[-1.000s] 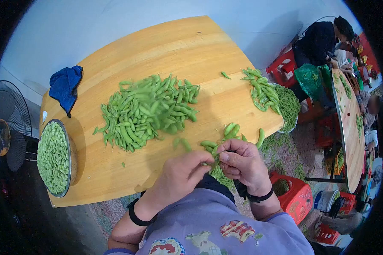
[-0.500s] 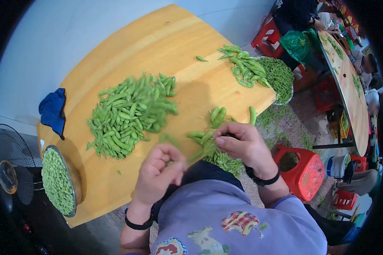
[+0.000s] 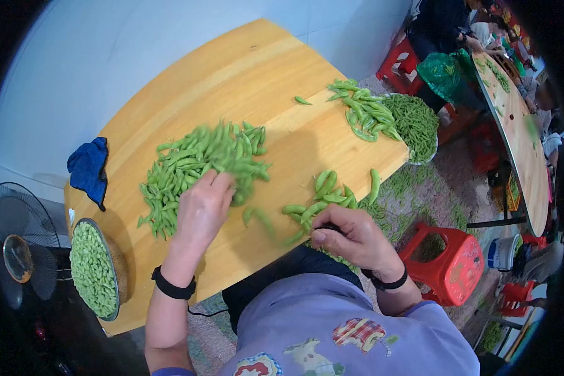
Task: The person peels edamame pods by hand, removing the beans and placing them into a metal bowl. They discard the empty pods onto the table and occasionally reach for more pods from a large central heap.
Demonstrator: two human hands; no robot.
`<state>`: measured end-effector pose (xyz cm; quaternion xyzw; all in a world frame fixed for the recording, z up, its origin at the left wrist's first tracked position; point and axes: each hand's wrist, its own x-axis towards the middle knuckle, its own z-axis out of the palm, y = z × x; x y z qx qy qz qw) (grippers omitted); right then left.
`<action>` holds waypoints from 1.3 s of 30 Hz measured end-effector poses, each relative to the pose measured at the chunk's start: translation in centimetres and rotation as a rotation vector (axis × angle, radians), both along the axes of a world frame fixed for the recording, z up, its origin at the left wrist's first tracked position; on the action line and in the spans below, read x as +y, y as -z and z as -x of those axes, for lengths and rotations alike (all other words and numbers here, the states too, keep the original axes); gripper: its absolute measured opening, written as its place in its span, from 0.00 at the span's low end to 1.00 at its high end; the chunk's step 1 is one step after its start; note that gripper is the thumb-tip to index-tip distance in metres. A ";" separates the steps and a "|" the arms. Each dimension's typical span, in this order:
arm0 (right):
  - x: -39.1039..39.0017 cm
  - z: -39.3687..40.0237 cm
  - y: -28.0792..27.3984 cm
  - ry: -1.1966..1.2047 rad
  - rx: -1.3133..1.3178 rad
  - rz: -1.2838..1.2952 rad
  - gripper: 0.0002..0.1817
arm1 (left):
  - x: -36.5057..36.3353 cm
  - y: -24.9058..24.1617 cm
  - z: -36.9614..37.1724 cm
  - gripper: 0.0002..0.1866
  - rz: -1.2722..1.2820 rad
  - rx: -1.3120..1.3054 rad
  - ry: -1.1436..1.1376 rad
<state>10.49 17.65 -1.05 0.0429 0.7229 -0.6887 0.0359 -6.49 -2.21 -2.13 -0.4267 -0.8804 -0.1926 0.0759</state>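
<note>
At the near right edge of the big pile of green pods, my left hand has its fingers bent down against the pods; what they pinch is hidden. My right hand is curled beside a smaller group of pods near the table's front edge, its thumb and finger pressed together, with their contents not distinguishable. A blurred pod lies between both hands.
The wooden table carries a bowl of shelled beans, a blue cloth and more pods. Around it are a basin of pods, a fan and a red stool. People sit by another table.
My left hand has moved up and left from the table's front edge to the big pile. My right hand has stayed near the small group, slightly lower. The view has shifted a little.
</note>
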 end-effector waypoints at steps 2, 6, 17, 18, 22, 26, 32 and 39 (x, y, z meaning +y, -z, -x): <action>-0.2 0.6 0.6 -0.021 0.091 -0.073 0.07 | -0.1 -0.1 0.1 0.05 -0.002 0.021 -0.004; -0.4 1.9 -0.4 -0.027 0.191 -0.169 0.07 | -0.1 -2.4 -0.4 0.02 -0.681 -0.951 -0.124; -1.5 3.7 -1.7 -0.018 0.373 -0.275 0.10 | 2.5 -3.6 -4.0 0.04 -1.054 -1.577 -0.022; -1.6 3.7 -1.5 -0.012 0.396 -0.263 0.10 | 2.7 -3.5 -4.2 0.03 -1.057 -1.533 -0.037; -1.7 3.7 -1.1 0.009 0.424 -0.272 0.09 | 3.4 -3.3 -4.8 0.03 -1.064 -1.459 -0.061; -1.8 3.7 -1.2 0.009 0.412 -0.285 0.08 | 3.5 -3.3 -5.0 0.02 -1.045 -1.398 -0.030; -2.0 3.2 -1.5 0.031 0.464 -0.340 0.08 | 3.7 -3.5 -5.6 0.02 -1.029 -1.298 -0.048; -1.6 3.1 -0.7 0.004 0.461 -0.241 0.08 | 3.3 -3.0 -5.4 0.02 -1.041 -1.435 0.049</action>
